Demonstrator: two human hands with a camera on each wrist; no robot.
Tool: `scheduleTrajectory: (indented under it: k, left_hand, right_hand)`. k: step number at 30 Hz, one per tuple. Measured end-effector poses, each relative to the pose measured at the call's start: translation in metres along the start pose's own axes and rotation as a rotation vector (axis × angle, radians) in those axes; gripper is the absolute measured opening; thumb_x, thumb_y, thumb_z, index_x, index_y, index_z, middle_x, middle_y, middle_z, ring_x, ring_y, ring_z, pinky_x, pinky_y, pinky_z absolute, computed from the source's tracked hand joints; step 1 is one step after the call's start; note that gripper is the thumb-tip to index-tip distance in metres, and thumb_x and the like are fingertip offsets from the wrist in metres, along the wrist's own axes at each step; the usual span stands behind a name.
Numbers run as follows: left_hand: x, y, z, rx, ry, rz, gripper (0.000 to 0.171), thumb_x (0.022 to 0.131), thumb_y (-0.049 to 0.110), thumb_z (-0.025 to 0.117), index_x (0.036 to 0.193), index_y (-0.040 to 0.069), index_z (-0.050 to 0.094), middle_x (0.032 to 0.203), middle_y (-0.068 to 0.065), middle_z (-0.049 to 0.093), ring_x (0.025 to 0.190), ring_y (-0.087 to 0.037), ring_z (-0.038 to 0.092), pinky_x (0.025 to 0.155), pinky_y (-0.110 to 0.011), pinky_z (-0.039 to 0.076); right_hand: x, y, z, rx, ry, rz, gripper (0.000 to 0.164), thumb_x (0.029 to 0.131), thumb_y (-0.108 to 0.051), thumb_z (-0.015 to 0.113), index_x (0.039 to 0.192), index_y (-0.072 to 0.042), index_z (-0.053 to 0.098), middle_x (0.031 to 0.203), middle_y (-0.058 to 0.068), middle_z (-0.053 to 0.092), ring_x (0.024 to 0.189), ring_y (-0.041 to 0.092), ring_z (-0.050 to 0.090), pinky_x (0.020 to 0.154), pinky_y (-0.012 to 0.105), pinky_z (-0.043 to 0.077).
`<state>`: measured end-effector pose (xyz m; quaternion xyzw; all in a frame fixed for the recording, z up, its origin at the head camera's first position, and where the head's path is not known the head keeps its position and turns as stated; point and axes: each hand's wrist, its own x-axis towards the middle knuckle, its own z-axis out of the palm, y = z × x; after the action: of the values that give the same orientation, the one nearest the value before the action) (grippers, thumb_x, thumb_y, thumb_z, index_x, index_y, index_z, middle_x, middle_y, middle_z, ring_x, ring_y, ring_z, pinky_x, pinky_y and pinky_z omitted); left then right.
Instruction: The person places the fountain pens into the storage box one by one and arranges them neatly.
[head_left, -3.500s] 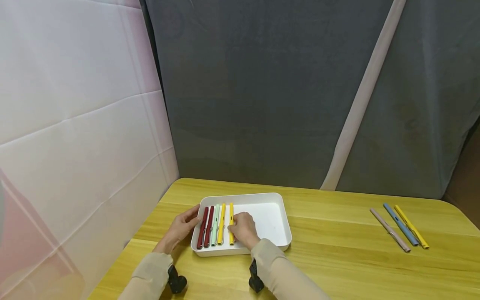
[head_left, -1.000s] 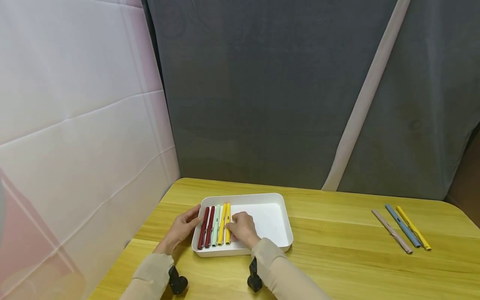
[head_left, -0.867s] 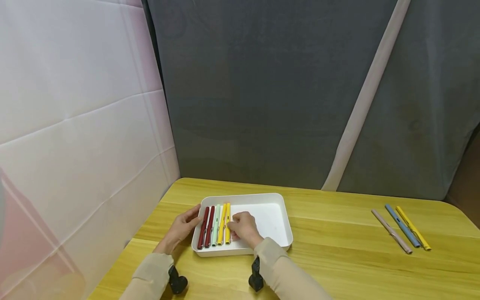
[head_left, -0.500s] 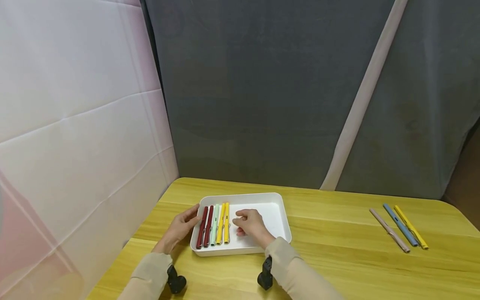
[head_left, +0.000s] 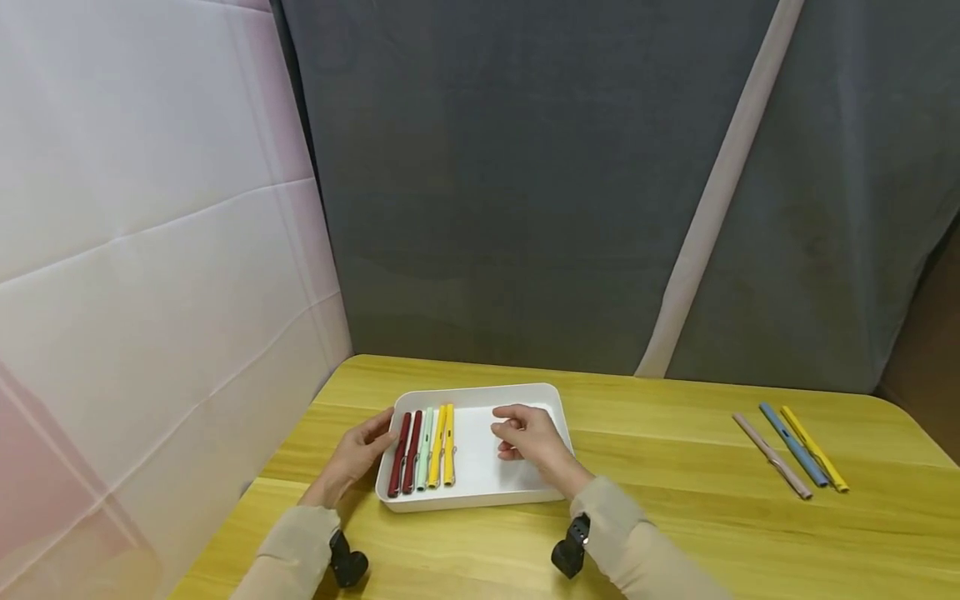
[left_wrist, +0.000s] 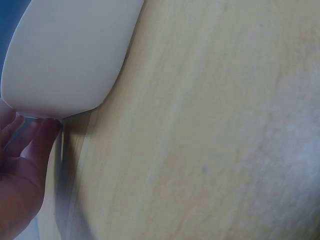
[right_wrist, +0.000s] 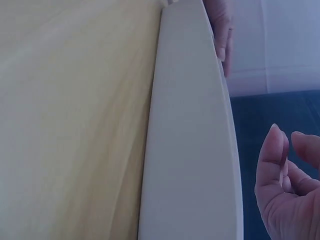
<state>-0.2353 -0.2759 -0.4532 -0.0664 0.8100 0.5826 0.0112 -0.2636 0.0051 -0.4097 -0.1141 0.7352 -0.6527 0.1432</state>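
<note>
A shallow white tray (head_left: 480,471) sits on the table. My left hand (head_left: 348,462) grips its left rim, thumb over the edge and fingers along the outer wall. The left wrist view shows those fingertips against the tray's end. Side by side in the tray's left part lie two dark red pens (head_left: 399,458), a mint green pen (head_left: 425,450) and two yellow pens (head_left: 449,446), clips towards the right. Over the tray's right half is my right hand (head_left: 536,442), fingers loosely bent, holding nothing; the right wrist view shows a gap between thumb and fingers.
At the table's right lie a dusty pink pen (head_left: 772,456), a blue pen (head_left: 793,444) and another yellow pen (head_left: 814,448), all slanted. A grey curtain (head_left: 487,183) hangs behind the wooden table (head_left: 645,450), and a pale cloth wall (head_left: 172,208) stands at the left.
My right hand has pushed the rightmost yellow pen left against its neighbour, let go of it and moved away to the right. My left hand has stayed at the tray's rim.
</note>
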Motion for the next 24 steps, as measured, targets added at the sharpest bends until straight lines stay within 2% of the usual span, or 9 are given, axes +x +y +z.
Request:
scheduleTrajectory:
  k: [10,24]
  left_hand:
    - [-0.002,0.001,-0.002,0.010,-0.004,0.024,0.054,0.097,0.009,0.050,0.146,-0.001,0.028,0.146,-0.026,0.034,0.134,-0.038,0.034,0.111,-0.046,0.029]
    - [-0.002,-0.001,-0.005,0.020,-0.007,0.015,0.054,0.097,0.008,0.049,0.146,0.000,0.027,0.147,-0.026,0.032,0.134,-0.038,0.032,0.110,-0.047,0.029]
  right_hand:
    - [-0.007,0.004,-0.046,0.042,0.116,0.019,0.034,0.088,-0.001,0.062,0.122,0.004,0.058,0.074,0.003,0.051,0.059,0.011,0.056,0.057,0.022,0.055]
    - [-0.026,0.012,-0.096,0.052,0.138,-0.006,0.040,0.089,0.001,0.058,0.128,0.010,0.050,0.078,0.002,0.051,0.063,0.011,0.057,0.059,0.020,0.054]
